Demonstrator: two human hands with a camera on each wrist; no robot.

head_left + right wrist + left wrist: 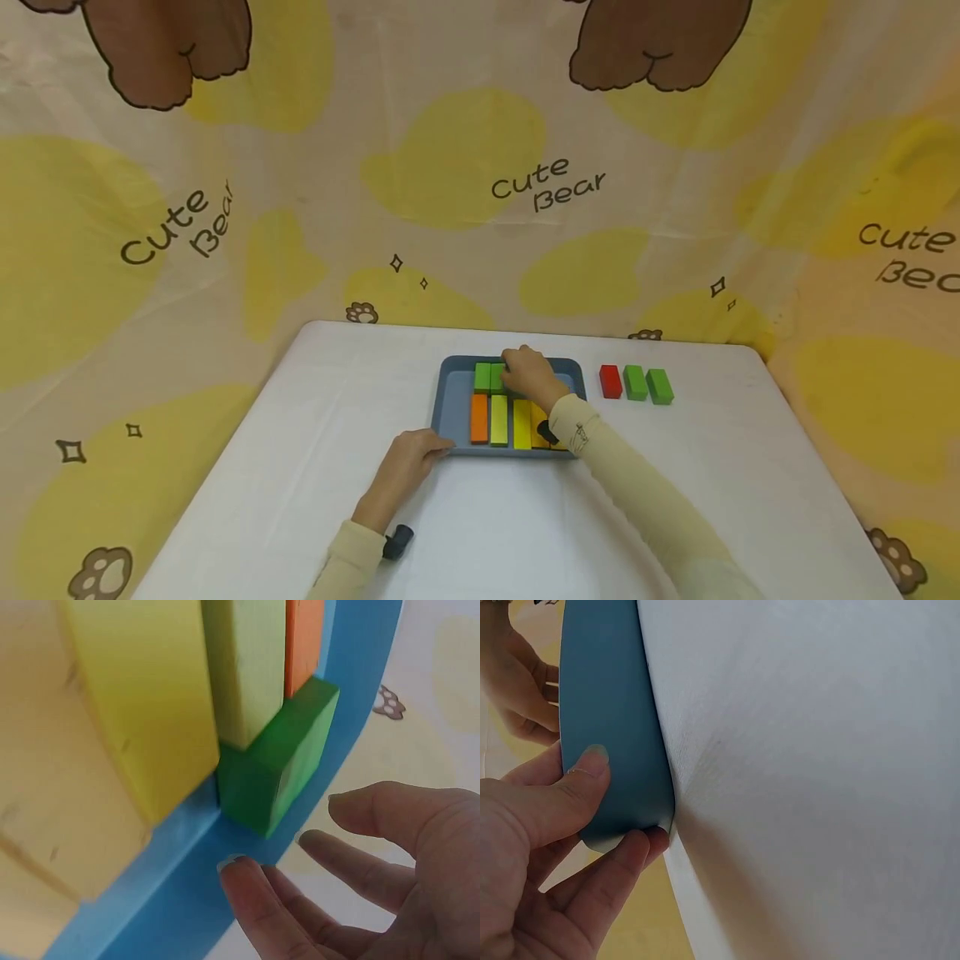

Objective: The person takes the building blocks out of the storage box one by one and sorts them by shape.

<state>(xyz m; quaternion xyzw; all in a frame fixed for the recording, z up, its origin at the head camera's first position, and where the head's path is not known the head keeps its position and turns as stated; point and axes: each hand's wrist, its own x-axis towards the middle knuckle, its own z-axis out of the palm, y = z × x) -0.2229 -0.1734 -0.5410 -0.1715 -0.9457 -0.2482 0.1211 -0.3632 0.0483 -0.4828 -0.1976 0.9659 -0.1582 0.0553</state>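
Our left hand (407, 460) on the tray (453, 404), our right hand (534, 377) over its far side
We've got the left fingers pinching the near left corner; the right ones are spread, just beside the green blocks (482, 377) inside. Orange block (478, 419) and yellow blocks (522, 425) sit nearer us; red block (611, 382) and green pair (647, 385) rest on the table (337, 392), right of the tray.

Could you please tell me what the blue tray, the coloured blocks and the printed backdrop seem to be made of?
Blue tray: probably plastic, though coated metal is possible; smooth, even-toned wall.
Coloured blocks: likely painted wood; crisp edges, small dark marks on some faces.
Printed backdrop: seemingly fabric, matte, with soft wrinkles.
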